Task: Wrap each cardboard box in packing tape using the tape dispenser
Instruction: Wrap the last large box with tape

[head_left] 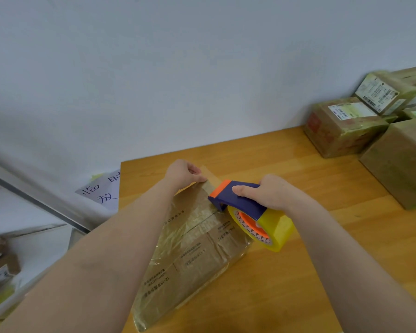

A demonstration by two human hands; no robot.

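Box: our cardboard box [192, 255] lies mid-frame on the table [298, 272], glossy with tape.
Far edge: our left hand [181, 173] pinches it, fingers curled, likely anchoring the box.
Dispenser: our right hand [271, 194] grips the tape dispenser [238, 200], fingers clamped round it, nose on the box top.

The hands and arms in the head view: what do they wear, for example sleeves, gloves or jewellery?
The left hand and right hand are bare: no gloves, no ring in sight. The left arm and right arm are also bare up to the frame edge, with no sleeve, watch or bracelet.
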